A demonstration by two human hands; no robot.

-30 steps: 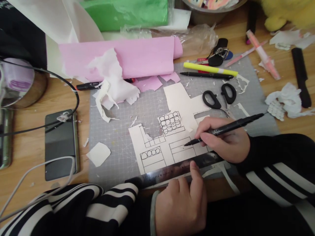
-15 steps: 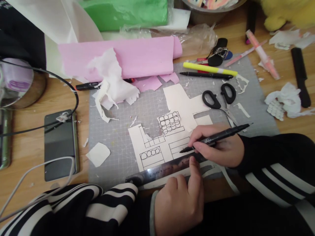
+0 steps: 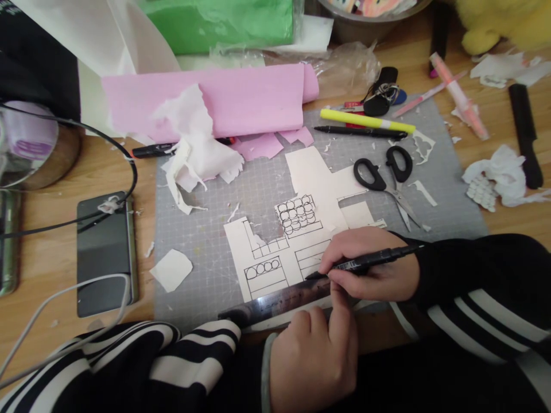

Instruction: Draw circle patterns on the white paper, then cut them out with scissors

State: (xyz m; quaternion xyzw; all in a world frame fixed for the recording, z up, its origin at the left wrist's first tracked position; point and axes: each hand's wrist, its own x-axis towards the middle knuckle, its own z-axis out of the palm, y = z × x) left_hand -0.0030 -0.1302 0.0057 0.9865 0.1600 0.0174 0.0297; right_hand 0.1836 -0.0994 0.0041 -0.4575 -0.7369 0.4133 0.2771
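Note:
My right hand [image 3: 370, 264] is closed round a black marker pen [image 3: 365, 263], whose tip touches a cream paper cut-out [image 3: 301, 229] drawn with boxes and small circles. The tip sits right at the upper edge of a dark metal ruler [image 3: 275, 303] lying across the paper's near edge on the grey cutting mat [image 3: 206, 229]. My left hand [image 3: 314, 355] rests near the table's front edge, its fingers curled and their tips pressing down on the ruler.
Black scissors [image 3: 385, 172], a yellow highlighter [image 3: 365, 121] and a black pen [image 3: 361, 132] lie on the mat's far right. Pink paper [image 3: 241, 100] and torn white paper [image 3: 193, 149] lie behind. A phone [image 3: 104, 252] with cables sits left.
My right hand has slid toward me and left with the marker, bringing the tip down to the ruler's edge. The ruler has shifted slightly left under my left fingers.

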